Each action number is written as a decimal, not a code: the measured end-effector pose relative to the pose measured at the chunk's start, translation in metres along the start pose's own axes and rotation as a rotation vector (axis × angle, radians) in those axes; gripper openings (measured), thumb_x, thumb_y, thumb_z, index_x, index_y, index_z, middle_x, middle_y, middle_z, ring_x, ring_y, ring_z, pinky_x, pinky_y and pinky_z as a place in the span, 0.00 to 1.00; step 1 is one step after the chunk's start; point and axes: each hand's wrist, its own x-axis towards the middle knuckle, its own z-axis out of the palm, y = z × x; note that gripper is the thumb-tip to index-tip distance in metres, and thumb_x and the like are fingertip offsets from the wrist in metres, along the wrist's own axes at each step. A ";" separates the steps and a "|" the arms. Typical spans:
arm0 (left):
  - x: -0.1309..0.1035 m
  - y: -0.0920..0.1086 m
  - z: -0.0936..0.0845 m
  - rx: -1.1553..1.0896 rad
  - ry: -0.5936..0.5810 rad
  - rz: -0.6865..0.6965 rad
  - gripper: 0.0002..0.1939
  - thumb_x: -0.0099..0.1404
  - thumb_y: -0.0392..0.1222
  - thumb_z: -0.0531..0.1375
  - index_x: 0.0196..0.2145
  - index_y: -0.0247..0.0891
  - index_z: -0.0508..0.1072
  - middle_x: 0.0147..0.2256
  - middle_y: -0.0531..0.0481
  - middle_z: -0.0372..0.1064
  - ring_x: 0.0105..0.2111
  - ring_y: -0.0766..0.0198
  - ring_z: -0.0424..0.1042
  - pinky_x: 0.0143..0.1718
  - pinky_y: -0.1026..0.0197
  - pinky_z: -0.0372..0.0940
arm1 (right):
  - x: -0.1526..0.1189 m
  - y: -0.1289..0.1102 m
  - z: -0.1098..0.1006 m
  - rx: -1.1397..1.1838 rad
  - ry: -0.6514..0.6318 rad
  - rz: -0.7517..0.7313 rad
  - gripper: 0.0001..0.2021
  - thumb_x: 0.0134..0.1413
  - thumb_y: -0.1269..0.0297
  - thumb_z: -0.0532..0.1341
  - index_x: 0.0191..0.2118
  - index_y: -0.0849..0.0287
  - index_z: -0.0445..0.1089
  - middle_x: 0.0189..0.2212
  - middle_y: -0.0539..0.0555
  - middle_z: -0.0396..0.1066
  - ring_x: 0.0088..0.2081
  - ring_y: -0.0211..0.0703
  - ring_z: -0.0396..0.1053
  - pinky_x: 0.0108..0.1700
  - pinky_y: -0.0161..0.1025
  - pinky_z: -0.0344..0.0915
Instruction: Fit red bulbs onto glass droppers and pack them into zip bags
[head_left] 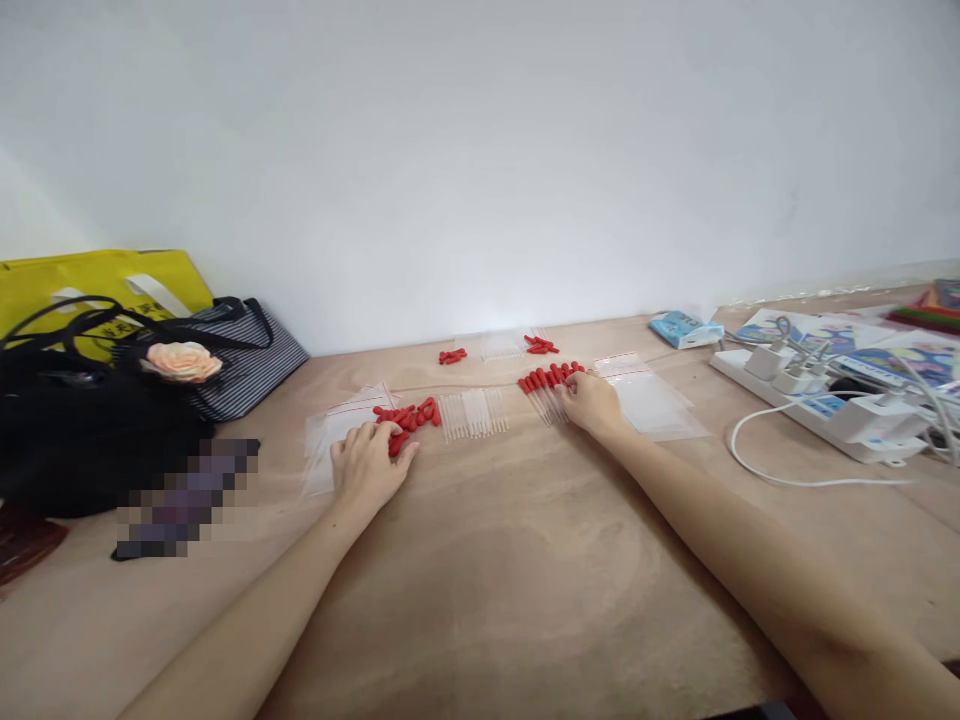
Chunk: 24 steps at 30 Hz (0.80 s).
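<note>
My left hand point(373, 462) rests over a plastic bag at left, its fingers touching a loose pile of red rubber bulbs point(409, 415); thumb and fingers are apart. At right, my right hand point(589, 400) is closed at the near right end of a row of clear tubes with red bulbs point(545, 378); what its fingertips pinch is hidden. Between the hands lies a row of clear tubes point(474, 414) without bulbs. Clear zip bags point(652, 400) lie beside my right hand, and others point(319, 450) lie partly under my left.
Small groups of red bulbs point(452, 356) and tubes point(502, 346) sit near the wall. A white power strip point(810, 400) with cables and a blue packet point(684, 329) are at right. Black, striped and yellow bags point(172, 275) and a dark pixelated item point(187, 500) are at left.
</note>
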 end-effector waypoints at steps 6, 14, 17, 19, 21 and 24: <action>-0.001 0.001 -0.005 0.063 -0.006 0.031 0.10 0.59 0.45 0.53 0.36 0.37 0.66 0.33 0.44 0.70 0.37 0.51 0.66 0.35 0.54 0.53 | -0.017 -0.049 0.001 -0.007 -0.193 -0.143 0.11 0.51 0.61 0.53 0.34 0.58 0.70 0.34 0.57 0.72 0.38 0.47 0.67 0.40 0.40 0.58; -0.013 0.018 0.000 -0.275 0.127 0.274 0.10 0.62 0.41 0.51 0.37 0.35 0.67 0.34 0.44 0.69 0.37 0.55 0.66 0.38 0.55 0.58 | -0.007 -0.092 0.015 -0.022 -0.325 0.087 0.13 0.48 0.61 0.55 0.37 0.64 0.69 0.38 0.65 0.70 0.41 0.54 0.67 0.43 0.48 0.56; -0.022 0.033 0.002 -0.492 0.019 0.400 0.11 0.63 0.40 0.49 0.36 0.37 0.69 0.31 0.47 0.66 0.33 0.61 0.66 0.35 0.59 0.61 | -0.003 -0.095 0.017 -0.007 -0.356 0.102 0.12 0.47 0.64 0.55 0.37 0.66 0.69 0.37 0.66 0.70 0.39 0.52 0.68 0.41 0.48 0.57; -0.026 0.040 0.002 -0.561 -0.050 0.424 0.11 0.63 0.40 0.49 0.35 0.37 0.70 0.30 0.48 0.64 0.31 0.62 0.66 0.33 0.60 0.61 | -0.002 -0.097 0.018 0.004 -0.378 0.095 0.11 0.47 0.66 0.55 0.35 0.66 0.69 0.36 0.66 0.70 0.38 0.52 0.69 0.39 0.47 0.58; -0.028 0.042 0.001 -0.595 -0.079 0.422 0.10 0.62 0.39 0.50 0.35 0.37 0.71 0.30 0.48 0.63 0.31 0.63 0.65 0.33 0.60 0.62 | -0.001 -0.098 0.018 0.011 -0.387 0.078 0.10 0.46 0.66 0.56 0.33 0.65 0.69 0.35 0.66 0.71 0.37 0.53 0.69 0.38 0.48 0.58; -0.028 0.041 -0.001 -0.641 -0.087 0.411 0.08 0.62 0.38 0.50 0.34 0.36 0.69 0.32 0.48 0.64 0.33 0.62 0.65 0.35 0.59 0.61 | -0.002 -0.095 0.012 0.019 -0.359 0.030 0.09 0.47 0.66 0.55 0.31 0.65 0.68 0.34 0.67 0.70 0.37 0.55 0.68 0.38 0.49 0.59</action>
